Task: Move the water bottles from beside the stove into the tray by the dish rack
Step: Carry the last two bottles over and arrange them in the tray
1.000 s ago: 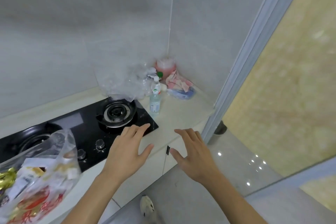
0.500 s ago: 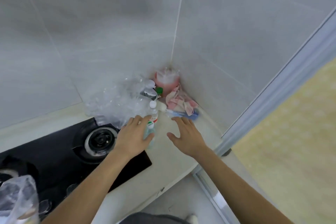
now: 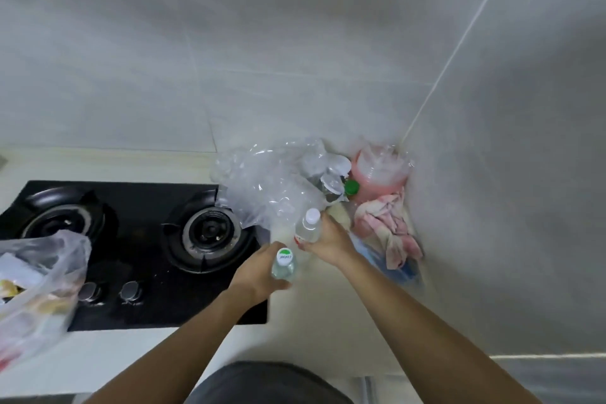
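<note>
Clear water bottles [image 3: 284, 264] in both hands [image 3: 329, 244]

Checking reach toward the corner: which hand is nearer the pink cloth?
Right. The right hand, gripping a bottle, sits just beside the pink cloth; the left hand is farther toward the stove.

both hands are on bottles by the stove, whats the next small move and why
Probably lift both straight up off the counter. The left hand grips the green-capped bottle and the right hand the white-capped bottle, so both look secured. The crinkled plastic bag sits close behind, so rising first avoids snagging it.
</note>
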`<state>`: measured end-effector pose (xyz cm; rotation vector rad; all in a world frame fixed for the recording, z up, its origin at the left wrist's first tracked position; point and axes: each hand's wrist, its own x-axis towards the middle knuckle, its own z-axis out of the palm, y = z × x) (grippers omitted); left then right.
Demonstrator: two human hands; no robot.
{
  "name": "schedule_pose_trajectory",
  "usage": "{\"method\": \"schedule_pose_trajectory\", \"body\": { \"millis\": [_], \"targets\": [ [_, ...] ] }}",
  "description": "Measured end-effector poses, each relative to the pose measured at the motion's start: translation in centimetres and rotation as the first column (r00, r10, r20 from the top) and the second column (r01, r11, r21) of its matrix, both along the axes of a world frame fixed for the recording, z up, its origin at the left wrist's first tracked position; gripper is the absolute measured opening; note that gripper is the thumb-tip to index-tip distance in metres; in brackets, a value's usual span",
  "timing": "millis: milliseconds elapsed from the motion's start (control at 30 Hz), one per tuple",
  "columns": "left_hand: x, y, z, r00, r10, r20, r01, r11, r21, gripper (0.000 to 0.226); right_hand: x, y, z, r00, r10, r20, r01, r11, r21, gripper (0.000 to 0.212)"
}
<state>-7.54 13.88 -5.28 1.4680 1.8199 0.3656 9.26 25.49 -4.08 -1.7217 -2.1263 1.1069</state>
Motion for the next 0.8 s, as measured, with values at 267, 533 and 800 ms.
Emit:
{"method": "schedule_pose_trajectory", "body": {
  "millis": [267, 533, 800],
  "targets": [
    [2.7, -3.0, -1.5, 0.903, 0.406, 0.138, -0.420, 0.903, 0.093, 0.050, 0.5, 1.9, -3.4, 0.992, 0.098, -0.077, -0.090, 0.991, 0.102, 0.052],
    [0.1, -11.7, 3.2, 0.507, 0.629, 0.590, -0.815, 0.573, 0.089, 0.056, -0.9, -0.3, -0.7, 0.936, 0.175, -0.306, -0.173, 0.984, 0.036, 0.052],
    [-5.7, -26.7, 10.1, 0.137, 0.553, 0.822, -0.979, 0.204, 0.026, 0.050, -10.3, -14.1, 9.0, 0.655, 0.287, -0.699, -0.467, 0.881, -0.076, 0.056]
  ]
}}
